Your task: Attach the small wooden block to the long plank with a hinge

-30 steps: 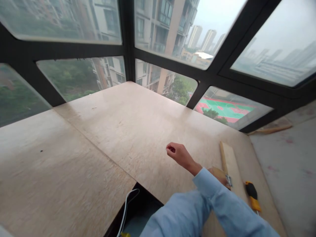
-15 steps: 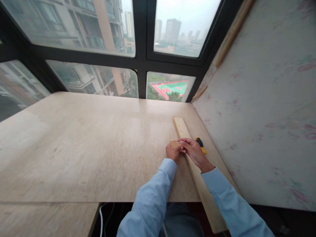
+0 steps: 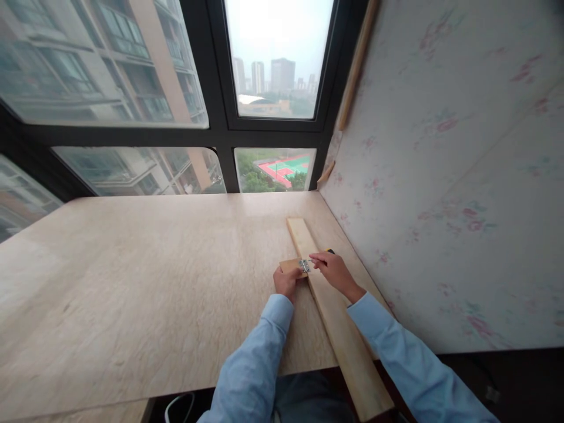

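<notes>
My left hand (image 3: 286, 283) grips a small flat wooden block (image 3: 287, 266) by its near side, thumb on top. A silvery metal hinge (image 3: 304, 265) lies at the block's right end, above a long pale plank (image 3: 337, 317). My right hand (image 3: 335, 273) is just right of the hinge, its thumb and forefinger pinched on a small thin metal piece (image 3: 310, 259) that looks like a screw. Behind my right hand, part of a black and yellow tool (image 3: 330, 251) shows; the rest is hidden.
The long plank slants across the right side of the beige tabletop (image 3: 154, 282) and sticks out past the near edge. A wall with floral paper (image 3: 423, 194) rises on the right. Dark-framed windows (image 3: 222, 138) stand behind the table. A white cable (image 3: 176, 402) hangs below the edge.
The view has turned to the right. My right hand has drawn back from my left, uncovering the hinge on the block. More of the tool is now covered by my right hand.
</notes>
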### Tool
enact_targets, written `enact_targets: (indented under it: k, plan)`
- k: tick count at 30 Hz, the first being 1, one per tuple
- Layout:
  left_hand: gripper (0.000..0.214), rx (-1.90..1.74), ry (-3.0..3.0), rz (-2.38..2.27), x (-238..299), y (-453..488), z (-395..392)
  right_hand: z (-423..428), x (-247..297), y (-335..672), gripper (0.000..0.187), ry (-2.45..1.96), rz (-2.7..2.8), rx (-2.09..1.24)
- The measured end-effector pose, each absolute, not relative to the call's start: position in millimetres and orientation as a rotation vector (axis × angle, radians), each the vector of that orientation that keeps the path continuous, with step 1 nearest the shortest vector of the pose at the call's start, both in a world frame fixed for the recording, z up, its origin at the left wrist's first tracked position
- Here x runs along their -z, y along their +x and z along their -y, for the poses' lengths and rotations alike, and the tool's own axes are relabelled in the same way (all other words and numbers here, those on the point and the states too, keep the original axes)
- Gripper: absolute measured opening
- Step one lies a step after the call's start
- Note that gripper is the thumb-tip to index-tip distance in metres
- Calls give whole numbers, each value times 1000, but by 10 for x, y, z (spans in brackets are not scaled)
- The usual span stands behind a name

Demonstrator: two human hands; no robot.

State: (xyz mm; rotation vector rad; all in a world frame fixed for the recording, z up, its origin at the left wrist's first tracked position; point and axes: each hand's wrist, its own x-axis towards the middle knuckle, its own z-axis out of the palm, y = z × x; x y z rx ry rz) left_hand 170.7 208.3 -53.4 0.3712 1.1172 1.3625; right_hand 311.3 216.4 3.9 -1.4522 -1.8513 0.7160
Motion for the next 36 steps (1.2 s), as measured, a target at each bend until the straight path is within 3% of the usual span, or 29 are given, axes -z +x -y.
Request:
enact_targets:
  k: [7, 24, 36]
  plan:
    - [36, -1367, 346, -1129, 509, 1711, -2081, -2142, -36, 3102, 9, -1452, 2055, -649]
    - [35, -1333, 264, -1166, 472, 1720, -2111, -2307, 106, 3072, 17, -1298, 2422, -427]
    - [44, -1337, 309, -1093, 571, 1710, -2119, -2350, 103, 3079, 27, -1220, 2551, -551]
